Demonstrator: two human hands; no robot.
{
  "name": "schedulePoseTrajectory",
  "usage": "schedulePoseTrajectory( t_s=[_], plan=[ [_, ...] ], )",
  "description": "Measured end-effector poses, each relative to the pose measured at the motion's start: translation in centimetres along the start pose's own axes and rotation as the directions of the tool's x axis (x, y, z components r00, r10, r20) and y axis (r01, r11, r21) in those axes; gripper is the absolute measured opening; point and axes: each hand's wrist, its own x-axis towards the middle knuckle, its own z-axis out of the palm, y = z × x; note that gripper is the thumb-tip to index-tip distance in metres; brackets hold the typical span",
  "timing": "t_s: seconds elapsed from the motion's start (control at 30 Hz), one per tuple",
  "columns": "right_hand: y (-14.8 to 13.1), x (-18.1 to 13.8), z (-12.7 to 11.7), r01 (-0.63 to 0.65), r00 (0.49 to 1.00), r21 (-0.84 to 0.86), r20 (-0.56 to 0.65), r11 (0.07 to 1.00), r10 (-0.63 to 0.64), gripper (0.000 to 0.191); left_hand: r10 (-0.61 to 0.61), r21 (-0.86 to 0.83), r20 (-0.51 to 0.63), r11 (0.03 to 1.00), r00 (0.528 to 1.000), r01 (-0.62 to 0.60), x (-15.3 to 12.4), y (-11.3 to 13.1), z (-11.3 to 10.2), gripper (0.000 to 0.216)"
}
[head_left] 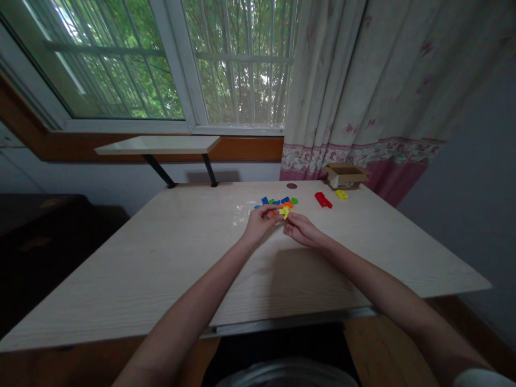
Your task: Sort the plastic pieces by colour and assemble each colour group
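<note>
A small yellow plastic piece (284,212) is held up over the table between my two hands. The fingers of my left hand (259,221) pinch it from the left, while my right hand (303,228) grips its right side with the fingertips. Its exact shape is too small to make out. Just behind the hands lies a loose group of coloured plastic pieces: a blue piece (265,200), a green piece (294,201), an orange piece (287,205) and several others, partly hidden by my fingers.
Right of the pile lie a red piece (323,200) and another yellow piece (341,194). An open cardboard box (345,176) stands at the back right corner of the table (181,258). A raised white shelf (161,144) on black legs occupies the back left, below the window.
</note>
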Motion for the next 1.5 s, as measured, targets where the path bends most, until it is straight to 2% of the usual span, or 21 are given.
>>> schedulePoseTrajectory(
  t_s=[0.17,0.3,0.57,0.7,0.83,1.2,1.3,1.5],
  plan=[
    [0.1,0.0,0.0,-0.009,1.0,0.032,-0.002,0.999,0.009,0.024,0.062,0.126,-0.039,0.99,0.997,-0.057,-0.2,-0.2,0.1,0.024],
    [-0.1,0.0,0.2,-0.025,0.999,0.078,-0.037,0.997,0.027,0.023,0.104,0.131,-0.053,0.987,0.993,-0.096,0.0,-0.4,-0.2,0.023],
    [-0.3,-0.2,0.4,-0.05,0.999,0.135,-0.006,0.99,0.051,0.024,0.148,0.138,-0.028,0.98,0.989,-0.143,0.3,-1.1,-0.5,0.023],
    [-0.5,-0.3,0.5,-0.04,0.999,0.174,-0.02,0.984,0.044,0.015,0.181,0.147,0.005,0.973,0.983,-0.18,0.3,-1.3,-0.6,0.027],
    [-0.8,-0.3,0.6,-0.062,0.995,0.239,-0.057,0.969,0.077,0.008,0.161,0.145,-0.008,0.977,0.987,-0.158,0.2,-1.2,-0.6,0.031],
    [-1.4,-0.3,0.6,-0.151,0.972,0.362,-0.117,0.92,0.205,0.011,0.118,0.095,-0.083,0.989,0.99,-0.11,0.4,-1.4,-0.6,0.024],
    [-1.3,-0.2,0.5,-0.154,0.97,0.352,-0.122,0.923,0.208,0.009,0.124,0.096,-0.087,0.989,0.988,-0.116,0.3,-1.4,-0.5,0.025],
    [-0.5,0.1,0.2,-0.124,0.98,0.221,-0.123,0.967,0.154,0.007,0.176,0.149,-0.034,0.974,0.984,-0.17,0.1,-0.7,-0.4,0.028]
  ],
)
